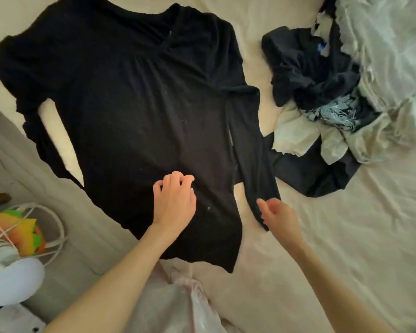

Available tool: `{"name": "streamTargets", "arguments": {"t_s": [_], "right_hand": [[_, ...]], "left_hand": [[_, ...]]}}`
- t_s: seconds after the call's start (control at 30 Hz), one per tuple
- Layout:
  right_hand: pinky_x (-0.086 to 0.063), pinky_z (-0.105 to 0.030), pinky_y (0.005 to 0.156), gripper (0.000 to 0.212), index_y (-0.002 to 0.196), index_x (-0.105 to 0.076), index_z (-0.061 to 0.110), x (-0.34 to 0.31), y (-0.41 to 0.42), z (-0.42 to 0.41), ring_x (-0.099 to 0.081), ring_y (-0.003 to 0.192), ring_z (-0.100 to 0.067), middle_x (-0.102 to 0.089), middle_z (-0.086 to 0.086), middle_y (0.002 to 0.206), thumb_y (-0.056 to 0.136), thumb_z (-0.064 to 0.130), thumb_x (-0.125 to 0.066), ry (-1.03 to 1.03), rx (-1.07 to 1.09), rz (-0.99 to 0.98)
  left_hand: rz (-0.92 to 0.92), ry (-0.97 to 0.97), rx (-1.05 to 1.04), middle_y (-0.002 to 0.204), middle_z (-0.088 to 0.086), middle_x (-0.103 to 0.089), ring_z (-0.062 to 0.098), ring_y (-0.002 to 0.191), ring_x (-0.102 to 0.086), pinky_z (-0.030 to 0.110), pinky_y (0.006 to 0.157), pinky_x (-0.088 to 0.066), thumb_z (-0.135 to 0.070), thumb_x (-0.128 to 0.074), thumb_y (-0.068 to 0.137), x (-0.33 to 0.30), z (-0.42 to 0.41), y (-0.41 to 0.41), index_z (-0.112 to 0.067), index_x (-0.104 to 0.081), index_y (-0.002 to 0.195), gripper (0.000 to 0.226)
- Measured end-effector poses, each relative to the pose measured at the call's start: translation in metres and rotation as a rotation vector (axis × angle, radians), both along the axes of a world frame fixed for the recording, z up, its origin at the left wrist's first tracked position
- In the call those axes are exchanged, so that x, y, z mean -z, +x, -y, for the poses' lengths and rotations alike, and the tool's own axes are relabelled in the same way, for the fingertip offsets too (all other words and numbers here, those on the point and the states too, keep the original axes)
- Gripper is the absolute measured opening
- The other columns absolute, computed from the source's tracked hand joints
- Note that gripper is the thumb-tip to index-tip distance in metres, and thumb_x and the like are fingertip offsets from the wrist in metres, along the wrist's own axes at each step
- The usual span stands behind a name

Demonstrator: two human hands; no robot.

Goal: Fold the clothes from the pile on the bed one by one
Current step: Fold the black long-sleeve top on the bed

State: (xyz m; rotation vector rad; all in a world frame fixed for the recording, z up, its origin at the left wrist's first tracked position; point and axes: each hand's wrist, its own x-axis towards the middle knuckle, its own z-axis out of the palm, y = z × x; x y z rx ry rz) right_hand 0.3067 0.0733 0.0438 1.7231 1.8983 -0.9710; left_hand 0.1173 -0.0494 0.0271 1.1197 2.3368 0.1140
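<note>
A black long-sleeved top [135, 111] lies spread flat on the cream bed sheet [346, 236], neckline away from me. My left hand [174, 200] rests on the lower part of its body with the fingers bent and spread. My right hand [277, 217] is at the cuff of the top's right sleeve [250, 150], which lies straight alongside the body. Its thumb and fingers are loosely curled and apart over the cuff. The clothes pile [322, 97], a jumble of dark and pale garments, sits on the bed to the right of the top.
A crumpled pale duvet [394, 56] fills the far right corner. The bed's edge runs diagonally at the left. Beside it on the floor are a white looped cord [58, 227], a colourful object [17, 231] and a white rounded thing [15, 280]. Pinkish fabric [185, 306] lies right below me.
</note>
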Motion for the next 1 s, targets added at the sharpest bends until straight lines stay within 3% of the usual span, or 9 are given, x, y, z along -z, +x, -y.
{"name": "streamTargets", "arguments": {"t_s": [0.1, 0.23, 0.3, 0.47, 0.57, 0.7, 0.83, 0.93, 1.0], "right_hand": [[-0.037, -0.026, 0.066, 0.021, 0.099, -0.058, 0.016, -0.002, -0.031, -0.065, -0.053, 0.072, -0.006, -0.056, 0.009, 0.078, 0.097, 0.035, -0.049, 0.218, 0.047, -0.157], [-0.044, -0.033, 0.093, 0.057, 0.140, -0.038, 0.011, 0.025, -0.092, -0.135, -0.053, 0.115, -0.022, -0.054, -0.007, 0.129, 0.092, 0.037, -0.057, 0.168, -0.002, -0.239], [-0.041, -0.034, 0.091, 0.064, 0.140, -0.034, 0.007, 0.038, -0.115, -0.149, -0.049, 0.122, -0.028, -0.050, -0.010, 0.133, 0.091, 0.037, -0.061, 0.037, 0.026, -0.162], [-0.049, -0.034, 0.073, 0.017, 0.098, -0.063, -0.001, 0.051, -0.117, -0.167, -0.061, 0.093, -0.029, -0.063, -0.014, 0.093, 0.087, 0.011, -0.057, -0.053, 0.301, -0.235], [-0.043, -0.028, 0.063, 0.005, 0.092, -0.058, 0.014, 0.031, -0.105, -0.176, -0.055, 0.081, -0.019, -0.057, 0.000, 0.077, 0.089, 0.014, -0.054, 0.138, 0.358, -0.360], [-0.053, -0.022, 0.078, 0.020, 0.115, -0.059, 0.018, 0.001, -0.091, -0.159, -0.063, 0.085, -0.009, -0.067, 0.001, 0.097, 0.098, 0.016, -0.050, -0.347, 0.090, -0.590], [-0.044, -0.027, 0.080, 0.031, 0.119, -0.058, 0.016, 0.011, -0.056, -0.135, -0.057, 0.095, -0.013, -0.062, 0.001, 0.110, 0.092, 0.031, -0.059, 0.068, -0.087, -0.253], [-0.048, -0.029, 0.081, 0.057, 0.126, -0.046, 0.018, 0.020, -0.031, -0.094, -0.055, 0.101, -0.015, -0.051, 0.002, 0.117, 0.082, 0.050, -0.065, 0.045, -0.231, -0.061], [-0.049, -0.030, 0.084, 0.064, 0.131, -0.041, 0.020, 0.025, -0.018, -0.069, -0.053, 0.106, -0.016, -0.047, 0.002, 0.121, 0.081, 0.052, -0.066, -0.010, -0.322, 0.041]], "left_hand": [[-0.063, 0.033, 0.083, 0.149, 0.009, -0.031, 0.025, 0.139, -0.026, 0.045, 0.112, -0.025, -0.025, -0.045, 0.096, 0.004, -0.033, -0.017, -0.019, -0.036, 0.142, 0.048], [0.058, -0.146, 0.275, 0.158, 0.002, 0.013, 0.027, 0.145, 0.013, 0.050, 0.115, -0.005, -0.035, -0.037, 0.099, 0.022, -0.083, -0.043, -0.028, -0.003, 0.151, 0.062], [0.177, -0.267, 0.302, 0.158, 0.001, 0.017, 0.027, 0.144, 0.015, 0.053, 0.114, -0.004, -0.038, -0.037, 0.099, 0.033, -0.097, -0.052, -0.031, -0.001, 0.150, 0.063], [0.231, -0.361, 0.321, 0.157, -0.001, 0.019, 0.026, 0.144, 0.016, 0.053, 0.114, -0.003, -0.038, -0.038, 0.099, 0.045, -0.101, -0.057, -0.034, 0.002, 0.150, 0.065], [0.298, -0.338, 0.270, 0.158, -0.003, 0.014, 0.025, 0.145, 0.014, 0.053, 0.114, -0.002, -0.035, -0.040, 0.099, 0.040, -0.105, -0.061, -0.033, -0.006, 0.150, 0.062], [0.409, -0.190, 0.045, 0.159, -0.004, -0.004, 0.019, 0.146, 0.004, 0.051, 0.115, 0.000, -0.029, -0.041, 0.099, 0.033, -0.107, -0.058, -0.029, -0.029, 0.146, 0.049], [0.316, -0.014, -0.094, 0.153, -0.001, -0.029, 0.016, 0.144, -0.015, 0.043, 0.116, -0.008, -0.017, -0.044, 0.098, 0.028, -0.096, -0.037, -0.022, -0.045, 0.136, 0.039], [0.282, 0.229, -0.183, 0.127, -0.004, -0.054, 0.011, 0.126, -0.042, 0.024, 0.106, -0.029, -0.007, -0.049, 0.094, 0.018, -0.091, -0.009, -0.018, -0.059, 0.120, 0.030], [0.316, 0.279, -0.189, 0.116, -0.009, -0.056, 0.005, 0.114, -0.047, 0.019, 0.097, -0.034, -0.006, -0.051, 0.092, 0.012, -0.088, 0.011, -0.020, -0.062, 0.114, 0.028]]}}
